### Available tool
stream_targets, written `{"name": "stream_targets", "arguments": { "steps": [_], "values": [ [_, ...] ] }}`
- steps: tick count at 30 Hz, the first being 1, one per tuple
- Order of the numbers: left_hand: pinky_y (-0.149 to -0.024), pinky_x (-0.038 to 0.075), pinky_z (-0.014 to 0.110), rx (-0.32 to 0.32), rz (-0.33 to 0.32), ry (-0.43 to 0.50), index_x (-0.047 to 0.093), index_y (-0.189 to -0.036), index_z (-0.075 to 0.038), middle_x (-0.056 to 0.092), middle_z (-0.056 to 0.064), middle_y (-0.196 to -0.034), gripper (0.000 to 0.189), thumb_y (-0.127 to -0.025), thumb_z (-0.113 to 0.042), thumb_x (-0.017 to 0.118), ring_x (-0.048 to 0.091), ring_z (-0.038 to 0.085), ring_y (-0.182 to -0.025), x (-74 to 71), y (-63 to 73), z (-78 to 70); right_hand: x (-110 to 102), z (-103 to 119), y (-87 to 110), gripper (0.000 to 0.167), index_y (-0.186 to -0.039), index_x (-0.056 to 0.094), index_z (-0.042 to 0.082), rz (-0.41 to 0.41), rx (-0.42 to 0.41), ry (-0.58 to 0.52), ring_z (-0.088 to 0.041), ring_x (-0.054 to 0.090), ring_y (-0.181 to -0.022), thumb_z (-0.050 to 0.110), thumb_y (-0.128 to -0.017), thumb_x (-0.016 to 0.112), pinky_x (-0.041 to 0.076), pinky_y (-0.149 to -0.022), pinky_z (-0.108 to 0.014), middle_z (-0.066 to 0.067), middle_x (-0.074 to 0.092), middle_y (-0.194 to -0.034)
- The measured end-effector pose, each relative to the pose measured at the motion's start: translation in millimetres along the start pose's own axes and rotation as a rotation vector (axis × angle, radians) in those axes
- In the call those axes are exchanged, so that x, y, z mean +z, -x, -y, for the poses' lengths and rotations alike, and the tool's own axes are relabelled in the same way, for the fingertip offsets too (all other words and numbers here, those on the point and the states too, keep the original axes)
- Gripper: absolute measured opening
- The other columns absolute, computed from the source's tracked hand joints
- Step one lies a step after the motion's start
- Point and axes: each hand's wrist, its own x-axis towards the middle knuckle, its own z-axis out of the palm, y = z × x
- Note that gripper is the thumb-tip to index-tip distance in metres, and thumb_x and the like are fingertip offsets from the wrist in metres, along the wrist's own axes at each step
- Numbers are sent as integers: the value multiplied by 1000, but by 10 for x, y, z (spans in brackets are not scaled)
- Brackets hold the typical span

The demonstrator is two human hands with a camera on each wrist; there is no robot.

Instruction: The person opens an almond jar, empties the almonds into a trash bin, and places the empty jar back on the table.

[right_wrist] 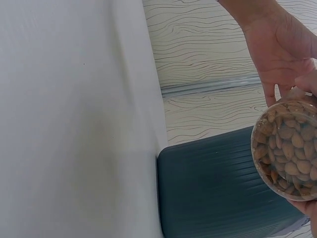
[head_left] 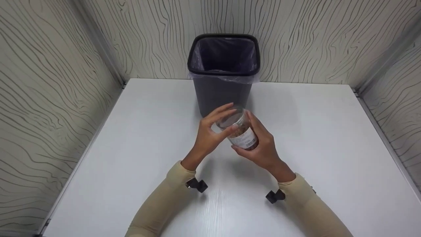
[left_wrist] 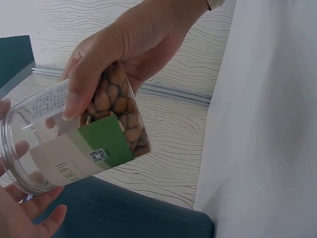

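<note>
A clear jar of almonds (head_left: 242, 135) is held tilted above the table, its rim end toward the upper left in the head view. My right hand (head_left: 263, 144) grips the labelled body, thumb on the near side. The left hand (head_left: 210, 131) spans the ringed rim (left_wrist: 11, 153) with thumb and fingers; whether a clear lid sits there I cannot tell. In the left wrist view almonds (left_wrist: 116, 96) lie toward the base, under a green and white label (left_wrist: 99, 144). The right wrist view shows the round base of the jar (right_wrist: 292, 153), with almonds against it.
A dark bin (head_left: 220, 92) with a clear liner (head_left: 227, 78) stands behind the hands at the back of the white table (head_left: 148, 131). Wood-patterned panels (head_left: 148, 39) enclose the table at the back and sides. Small black devices (head_left: 197, 185) are strapped at both wrists.
</note>
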Motion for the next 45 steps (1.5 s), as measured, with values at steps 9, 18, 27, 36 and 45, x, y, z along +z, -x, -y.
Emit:
{"name": "stream_targets", "arguments": {
  "steps": [9,18,27,36,45],
  "values": [
    [-110,43,46,-51,-49,-35,69,-125,3,59,23,-139,38,-89,-6,78,54,34,-133,15,-26,-335,2,2,-7,108,-154,36,-4,-1,3,25,-31,54,-132,16,-66,96,44,-108,-30,-14,44,-157],
    [-110,42,43,-74,-63,-75,70,-130,-9,59,12,-143,42,-89,-15,80,53,22,-135,60,32,-96,12,0,14,107,-154,37,-3,-3,9,33,-29,54,-132,13,-66,95,44,-108,-27,-15,44,-156],
    [-111,42,42,-57,-56,-87,70,-132,-14,59,10,-144,42,-92,-24,78,52,17,-136,42,37,-100,12,-12,10,107,-154,36,-4,-3,2,29,-30,55,-131,17,-67,95,44,-107,-28,-13,43,-157],
    [-107,46,41,-70,-41,-84,69,-132,-13,58,4,-146,44,-90,-18,80,50,16,-138,35,41,-96,2,-1,11,107,-154,36,-4,0,5,30,-29,56,-130,16,-67,95,44,-108,-27,-13,44,-157],
    [-111,42,47,-40,14,36,68,-132,-4,52,13,-151,44,-90,-14,79,47,24,-141,0,5,-39,-10,23,-2,107,-154,35,-5,3,18,-16,-29,55,-129,11,-67,95,44,-107,-29,-16,44,-156]
  ]
}}
